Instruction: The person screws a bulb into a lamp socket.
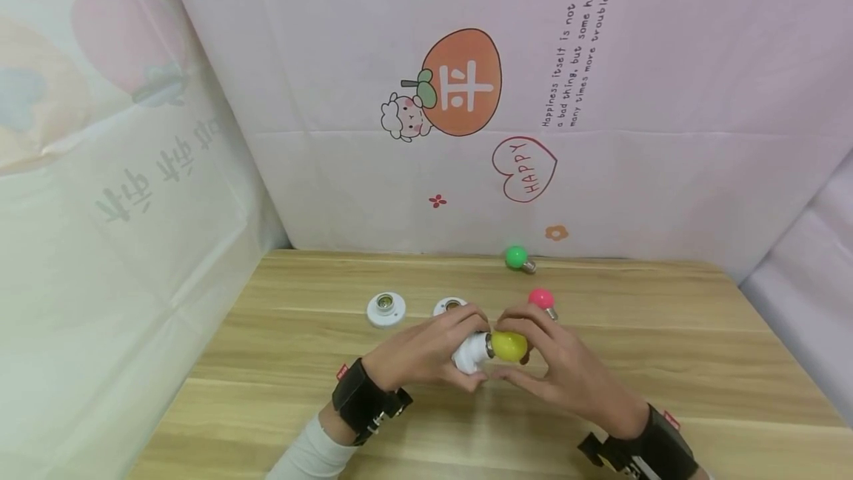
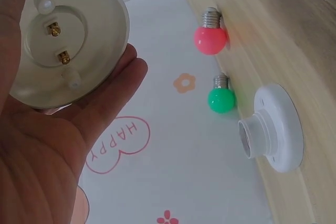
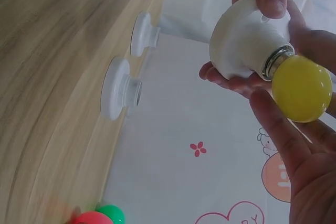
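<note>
My left hand (image 1: 429, 350) grips a round white lamp holder (image 1: 470, 353) by its base, lifted over the table. In the left wrist view the hollow underside of that base shows, with two brass terminals (image 2: 54, 29). A yellow light bulb (image 3: 302, 90) has its metal cap at the mouth of the holder, part of the thread showing. Curled about the yellow glass are the fingers of my right hand (image 1: 569, 369). The right wrist view shows one fingertip (image 3: 262, 100) close beside the glass.
Two more white lamp holders (image 1: 386, 309) (image 3: 118, 87) stand on the wooden table (image 1: 300, 361), one partly behind my left hand. A pink bulb (image 1: 541, 298) lies just beyond my right hand, a green bulb (image 1: 516, 257) near the back edge. Printed cloth (image 1: 346, 184) hangs behind.
</note>
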`<state>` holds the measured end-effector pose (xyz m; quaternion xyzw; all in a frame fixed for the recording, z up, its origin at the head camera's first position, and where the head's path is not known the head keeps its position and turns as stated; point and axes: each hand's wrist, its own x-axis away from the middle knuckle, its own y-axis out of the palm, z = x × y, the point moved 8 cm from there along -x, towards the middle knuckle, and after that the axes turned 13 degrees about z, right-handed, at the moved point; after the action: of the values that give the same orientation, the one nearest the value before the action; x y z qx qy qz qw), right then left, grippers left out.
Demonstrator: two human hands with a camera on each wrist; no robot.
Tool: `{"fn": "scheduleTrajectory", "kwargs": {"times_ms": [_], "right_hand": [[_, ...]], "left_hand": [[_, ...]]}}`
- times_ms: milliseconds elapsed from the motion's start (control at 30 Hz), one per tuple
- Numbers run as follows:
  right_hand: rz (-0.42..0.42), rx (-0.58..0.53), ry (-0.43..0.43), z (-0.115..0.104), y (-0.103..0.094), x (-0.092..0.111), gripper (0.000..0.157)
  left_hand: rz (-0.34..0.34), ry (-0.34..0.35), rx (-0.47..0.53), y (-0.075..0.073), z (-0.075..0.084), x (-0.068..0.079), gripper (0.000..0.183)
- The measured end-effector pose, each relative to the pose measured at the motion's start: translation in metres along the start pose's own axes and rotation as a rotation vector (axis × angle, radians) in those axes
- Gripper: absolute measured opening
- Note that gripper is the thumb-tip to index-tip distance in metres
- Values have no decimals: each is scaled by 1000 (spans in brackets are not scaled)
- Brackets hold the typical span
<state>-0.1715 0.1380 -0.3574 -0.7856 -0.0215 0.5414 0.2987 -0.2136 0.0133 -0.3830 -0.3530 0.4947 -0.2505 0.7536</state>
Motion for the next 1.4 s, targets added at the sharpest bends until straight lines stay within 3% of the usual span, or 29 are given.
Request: {"fn": "scheduleTrajectory", "kwargs": {"times_ms": [133, 333, 600, 1100, 1267, 1400], "right_hand": [[1, 3, -20, -2, -1, -1, 57], [0, -42, 21, 0, -2, -1, 52], [1, -1, 43, 4, -2, 2, 57], [-68, 33, 139, 10, 2, 7, 43], [-40, 80, 106, 10, 1, 6, 44], [-18, 102, 70, 7, 0, 4, 54]], "left_hand": [[4, 10, 15, -1, 0, -1, 51], [3, 13, 5, -1, 1, -1, 50], [4, 17, -27, -1, 2, 0, 48], [-17, 41, -66, 2, 7, 0, 48], [-12, 50, -85, 2, 7, 0, 48], [-7, 45, -91, 2, 7, 1, 49]]}}
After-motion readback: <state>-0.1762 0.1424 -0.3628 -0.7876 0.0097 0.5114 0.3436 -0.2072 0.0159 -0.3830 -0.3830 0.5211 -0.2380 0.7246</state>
